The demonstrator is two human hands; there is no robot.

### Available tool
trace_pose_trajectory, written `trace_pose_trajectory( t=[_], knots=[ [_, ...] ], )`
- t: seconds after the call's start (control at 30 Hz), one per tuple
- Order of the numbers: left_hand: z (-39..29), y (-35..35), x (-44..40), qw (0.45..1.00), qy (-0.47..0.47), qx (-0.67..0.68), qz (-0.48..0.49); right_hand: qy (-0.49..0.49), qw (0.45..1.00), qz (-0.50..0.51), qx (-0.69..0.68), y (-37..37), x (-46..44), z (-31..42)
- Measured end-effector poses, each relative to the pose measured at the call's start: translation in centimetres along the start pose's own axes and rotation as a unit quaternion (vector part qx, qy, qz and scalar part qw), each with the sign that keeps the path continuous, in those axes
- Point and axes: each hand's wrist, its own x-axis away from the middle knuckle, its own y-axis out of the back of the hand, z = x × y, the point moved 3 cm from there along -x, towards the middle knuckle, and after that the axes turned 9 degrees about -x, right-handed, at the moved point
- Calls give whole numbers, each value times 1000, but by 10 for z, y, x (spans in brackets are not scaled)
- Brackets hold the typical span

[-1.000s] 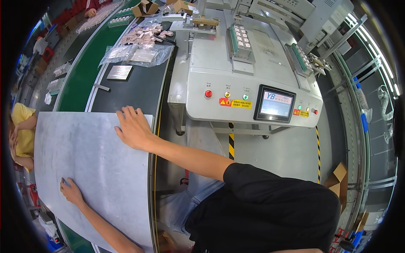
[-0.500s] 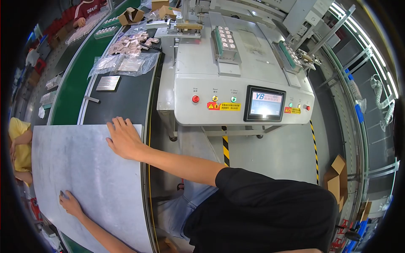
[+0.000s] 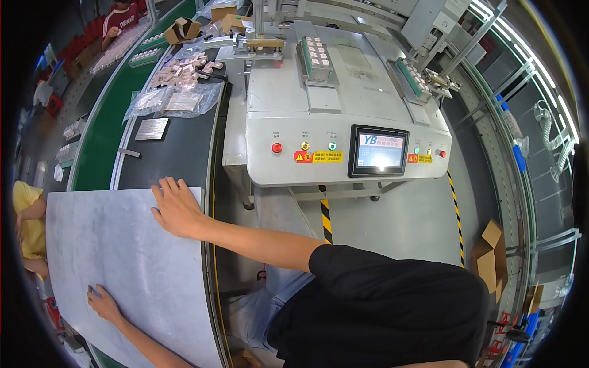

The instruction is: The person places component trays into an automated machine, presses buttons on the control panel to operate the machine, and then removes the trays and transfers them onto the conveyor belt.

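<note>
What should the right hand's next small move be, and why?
Perhaps lift the right hand toward the silvery rectangular plate: the hand appears empty, lying on the gray panel near the edge closest to that plate.

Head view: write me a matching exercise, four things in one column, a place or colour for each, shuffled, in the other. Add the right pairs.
Things
1. Right hand
2. Screen
3. Stop button
4. Board

Places and colours
A. Red
B. Pale grey
C. Near a corner of the board
D. Framed in black

Pairs: 1-C, 2-D, 3-A, 4-B
</note>
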Motion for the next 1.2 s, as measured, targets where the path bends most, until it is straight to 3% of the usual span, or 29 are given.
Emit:
trace_pose_trajectory(
  t=[0.3, 0.9, 1.2],
  knots=[
    [-4, 5, 6, 999, -16, 23, -24, -13, 999, 31, -28, 8, -2, 3],
    [-24, 37, 25, 997, -20, 49, -57, 24, 1000, -6, -3, 0, -3, -1],
    [-32, 49, 32, 996, 18, 87, -20, 25, 1000, 2, 15, -2, -5, 1]
  ],
)
